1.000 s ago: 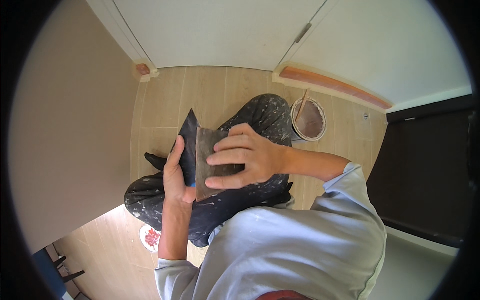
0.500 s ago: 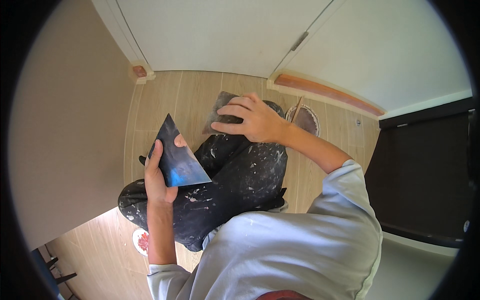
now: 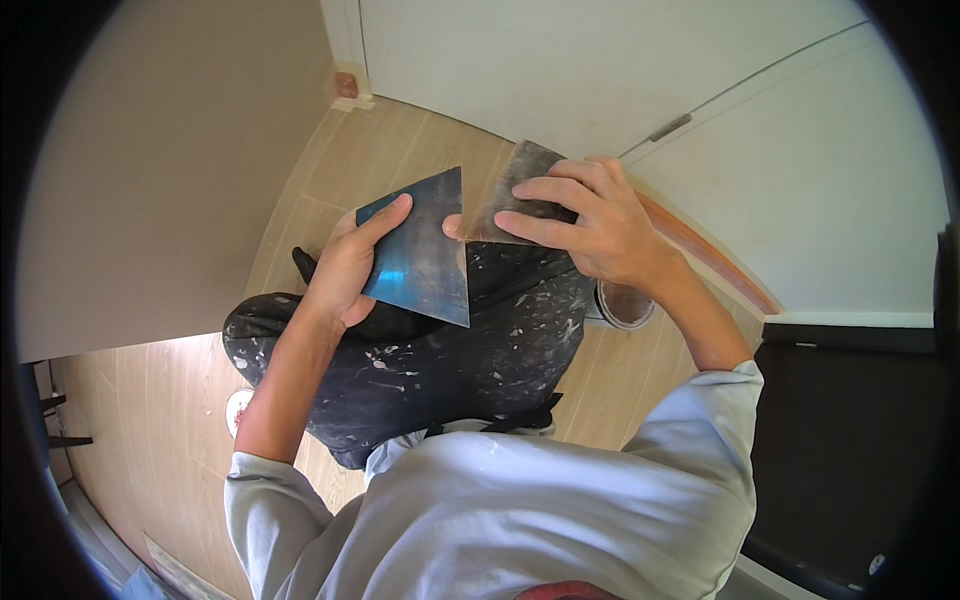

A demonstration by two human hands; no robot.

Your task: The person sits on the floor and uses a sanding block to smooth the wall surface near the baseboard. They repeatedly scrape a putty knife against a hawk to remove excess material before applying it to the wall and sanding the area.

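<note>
My left hand (image 3: 350, 262) is closed on a trapezoid metal putty knife (image 3: 425, 265), thumb on its upper face. The blade is shiny with a blue glint. At its right edge shows a pinkish patch; I cannot tell if it is filler, a fingertip or a reflection. My right hand (image 3: 610, 220) grips a second putty knife (image 3: 525, 170), dull grey and smeared, fingers spread across its face. The two blades nearly meet above my lap, edge by edge; whether they touch is unclear. Both handles are hidden. Below are my dark, paint-spattered trousers (image 3: 430, 370).
A round tub (image 3: 628, 308) stands on the floor beside my right knee, partly behind my forearm. Near my left forearm lies a white container (image 3: 237, 410) with reddish matter. An orange-red strip (image 3: 700, 245) edges the pale doors (image 3: 600, 70). A brown panel (image 3: 170, 200) rises at left.
My left hand has moved up and turned its putty knife toward the right one. My right hand has shifted right in the picture. The whole view has also tilted.
</note>
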